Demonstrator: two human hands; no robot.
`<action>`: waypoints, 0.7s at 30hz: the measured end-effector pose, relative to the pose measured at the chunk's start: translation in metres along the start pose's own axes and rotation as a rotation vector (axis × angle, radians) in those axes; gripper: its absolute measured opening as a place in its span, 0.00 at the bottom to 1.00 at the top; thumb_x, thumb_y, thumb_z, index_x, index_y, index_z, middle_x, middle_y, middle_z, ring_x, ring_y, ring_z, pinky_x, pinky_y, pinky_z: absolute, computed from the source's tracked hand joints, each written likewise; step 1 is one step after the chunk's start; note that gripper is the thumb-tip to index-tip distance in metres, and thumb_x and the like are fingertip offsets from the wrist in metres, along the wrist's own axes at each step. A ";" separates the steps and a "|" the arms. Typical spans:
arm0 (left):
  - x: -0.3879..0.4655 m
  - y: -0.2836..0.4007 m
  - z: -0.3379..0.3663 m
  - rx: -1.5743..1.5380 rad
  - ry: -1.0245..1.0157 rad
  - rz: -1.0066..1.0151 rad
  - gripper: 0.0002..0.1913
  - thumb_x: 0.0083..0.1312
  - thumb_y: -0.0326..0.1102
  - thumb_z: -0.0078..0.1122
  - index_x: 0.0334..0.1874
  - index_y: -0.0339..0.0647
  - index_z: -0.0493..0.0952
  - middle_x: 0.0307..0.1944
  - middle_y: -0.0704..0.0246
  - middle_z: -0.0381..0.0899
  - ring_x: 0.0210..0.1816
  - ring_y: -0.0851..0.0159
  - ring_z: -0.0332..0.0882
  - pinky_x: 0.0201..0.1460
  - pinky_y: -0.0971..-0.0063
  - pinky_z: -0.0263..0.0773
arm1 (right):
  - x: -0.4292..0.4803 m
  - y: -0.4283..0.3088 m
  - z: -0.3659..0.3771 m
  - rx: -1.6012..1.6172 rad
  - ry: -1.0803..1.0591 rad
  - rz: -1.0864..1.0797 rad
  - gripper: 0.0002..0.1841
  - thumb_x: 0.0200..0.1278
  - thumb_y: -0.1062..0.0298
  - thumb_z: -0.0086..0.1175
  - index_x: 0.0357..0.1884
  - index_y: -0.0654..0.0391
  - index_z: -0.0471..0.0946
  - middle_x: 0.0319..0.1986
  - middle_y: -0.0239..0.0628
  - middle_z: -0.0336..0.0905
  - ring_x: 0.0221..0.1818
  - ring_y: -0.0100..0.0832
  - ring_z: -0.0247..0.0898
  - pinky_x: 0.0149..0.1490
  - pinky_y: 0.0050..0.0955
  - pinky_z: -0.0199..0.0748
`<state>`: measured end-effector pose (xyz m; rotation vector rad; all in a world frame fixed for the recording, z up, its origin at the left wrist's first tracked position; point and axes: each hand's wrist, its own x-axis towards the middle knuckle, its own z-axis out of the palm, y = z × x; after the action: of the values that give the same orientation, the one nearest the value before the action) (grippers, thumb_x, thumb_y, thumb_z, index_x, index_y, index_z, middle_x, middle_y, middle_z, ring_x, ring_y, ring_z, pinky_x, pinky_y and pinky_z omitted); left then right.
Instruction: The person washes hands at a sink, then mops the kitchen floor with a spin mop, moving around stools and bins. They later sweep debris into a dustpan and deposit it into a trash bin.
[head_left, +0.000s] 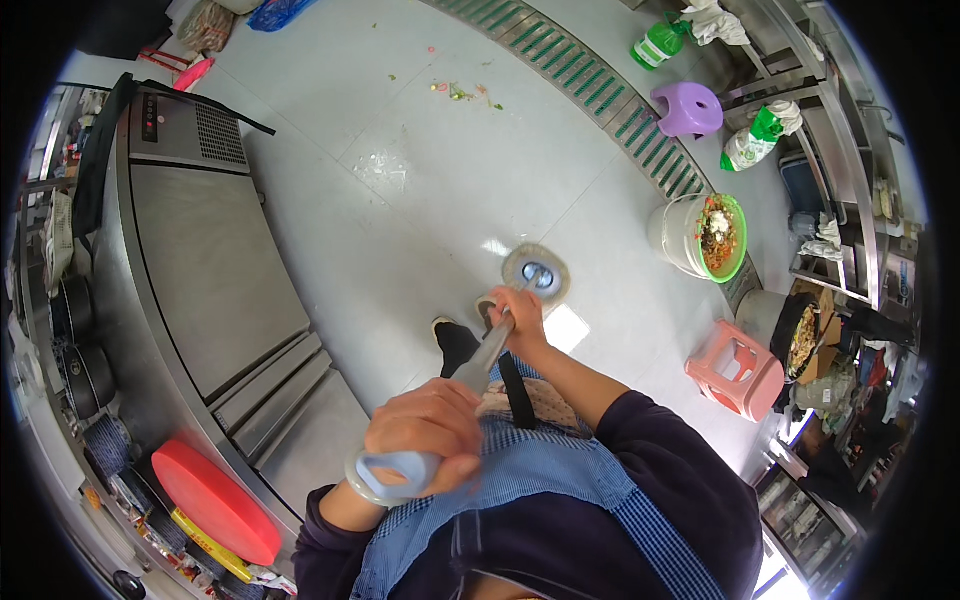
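Note:
Both of my hands grip the pole of a spin mop. My left hand (424, 431) is closed around the top end, just by the pale blue loop at its tip. Lower down the shaft, my right hand (523, 319) wraps around the pole (492, 352). At the far end the round mop head (538, 274), with a blue-grey disc and a pale fringe, rests on the tiled floor close to my shoes. Food scraps (461, 91) lie on the floor farther ahead, and a wet patch (381, 171) shines between them and the mop.
A steel counter with doors (217, 277) runs along the left, bearing a red round board (216, 501). On the right are a floor drain grate (570, 64), a purple stool (688, 109), a bucket with a green basket of scraps (679, 234) and a pink stool (733, 371).

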<state>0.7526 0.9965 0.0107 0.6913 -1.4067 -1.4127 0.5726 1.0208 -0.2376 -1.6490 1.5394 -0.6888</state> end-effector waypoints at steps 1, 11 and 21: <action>0.001 0.001 -0.001 -0.002 0.010 -0.017 0.07 0.52 0.28 0.62 0.23 0.42 0.71 0.21 0.68 0.76 0.27 0.64 0.76 0.41 0.65 0.70 | 0.011 0.006 0.000 0.018 0.007 -0.002 0.14 0.45 0.72 0.56 0.37 0.51 0.71 0.23 0.29 0.70 0.33 0.33 0.68 0.49 0.32 0.60; 0.016 -0.068 0.011 0.386 0.010 0.054 0.09 0.52 0.31 0.64 0.24 0.44 0.70 0.28 0.69 0.75 0.41 0.60 0.74 0.57 0.53 0.61 | 0.179 0.037 -0.007 -0.057 0.279 -0.338 0.13 0.43 0.75 0.60 0.31 0.55 0.69 0.25 0.36 0.67 0.29 0.38 0.65 0.40 0.31 0.65; -0.099 0.117 -0.032 0.391 0.565 0.254 0.18 0.53 0.46 0.65 0.18 0.52 0.62 0.14 0.81 0.64 0.22 0.75 0.64 0.52 0.66 0.63 | 0.128 -0.157 0.051 0.196 -0.155 -0.866 0.15 0.42 0.61 0.64 0.16 0.53 0.67 0.16 0.32 0.66 0.24 0.37 0.66 0.33 0.33 0.61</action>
<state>0.8443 1.0917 0.0933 1.0248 -1.2597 -0.6685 0.7197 0.9001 -0.1522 -2.1327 0.5690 -1.0725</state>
